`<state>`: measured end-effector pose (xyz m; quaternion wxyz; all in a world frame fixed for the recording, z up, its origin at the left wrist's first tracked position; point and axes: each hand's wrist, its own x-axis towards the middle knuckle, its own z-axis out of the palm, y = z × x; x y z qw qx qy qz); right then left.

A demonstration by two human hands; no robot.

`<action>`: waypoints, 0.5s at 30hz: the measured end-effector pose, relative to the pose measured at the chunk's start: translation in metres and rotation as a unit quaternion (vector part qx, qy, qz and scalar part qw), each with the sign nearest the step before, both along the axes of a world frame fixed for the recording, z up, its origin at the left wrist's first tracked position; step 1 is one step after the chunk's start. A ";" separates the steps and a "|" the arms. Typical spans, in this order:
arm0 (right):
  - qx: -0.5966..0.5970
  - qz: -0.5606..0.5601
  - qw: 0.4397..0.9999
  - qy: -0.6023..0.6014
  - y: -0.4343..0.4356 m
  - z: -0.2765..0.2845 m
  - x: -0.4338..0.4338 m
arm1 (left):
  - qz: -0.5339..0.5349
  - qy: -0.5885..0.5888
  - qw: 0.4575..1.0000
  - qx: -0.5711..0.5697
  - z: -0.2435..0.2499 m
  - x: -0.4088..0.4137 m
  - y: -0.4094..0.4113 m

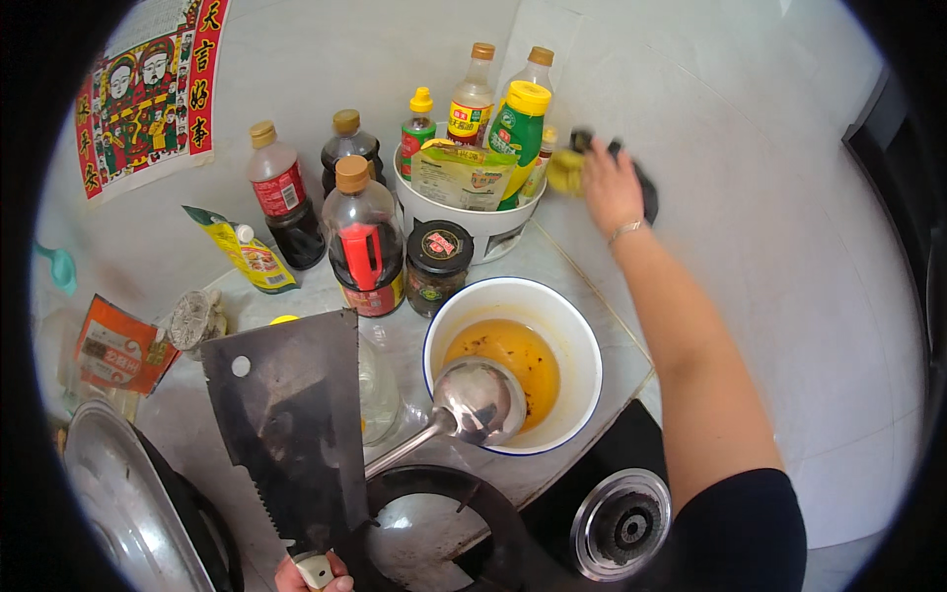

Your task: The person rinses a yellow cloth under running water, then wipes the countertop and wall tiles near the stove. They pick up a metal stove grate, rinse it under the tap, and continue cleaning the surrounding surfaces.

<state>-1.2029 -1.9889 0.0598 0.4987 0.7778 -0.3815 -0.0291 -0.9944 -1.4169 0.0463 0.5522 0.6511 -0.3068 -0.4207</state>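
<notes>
My left hand (339, 576), at the bottom edge, grips the pale handle of a broad dark cleaver (296, 429). Its blade points up, with a hole near the top corner and notches along the lower left edge. My right hand (614, 189) reaches far forward to a blurred dark and yellowish item (567, 172) by the tiled wall; whether the fingers close on it is unclear. Between my hands stands a white blue-rimmed basin (584, 370) holding amber liquid (544, 362) with dark specks. A metal ladle (479, 399) lies over its near rim, its handle passing behind the cleaver.
Beyond the basin are a lidded dark jar (439, 266), a large dark sauce bottle (364, 237) and a white tub (473, 222) of condiments. A gas burner (621, 524) and a black ring stand (444, 481) sit nearest me. At left leans a metal lid (126, 503).
</notes>
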 end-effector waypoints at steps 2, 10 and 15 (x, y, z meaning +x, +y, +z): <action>0.072 -0.032 0.995 0.056 0.014 -0.051 -0.016 | 0.000 0.002 1.000 -0.003 0.002 -0.001 0.003; 0.058 0.000 0.998 0.027 0.067 0.000 -0.110 | -0.023 -0.008 0.999 -0.041 0.001 0.009 0.011; -0.202 0.008 0.974 -0.106 0.074 0.200 -0.075 | 0.005 0.041 0.999 -0.016 0.012 0.003 0.006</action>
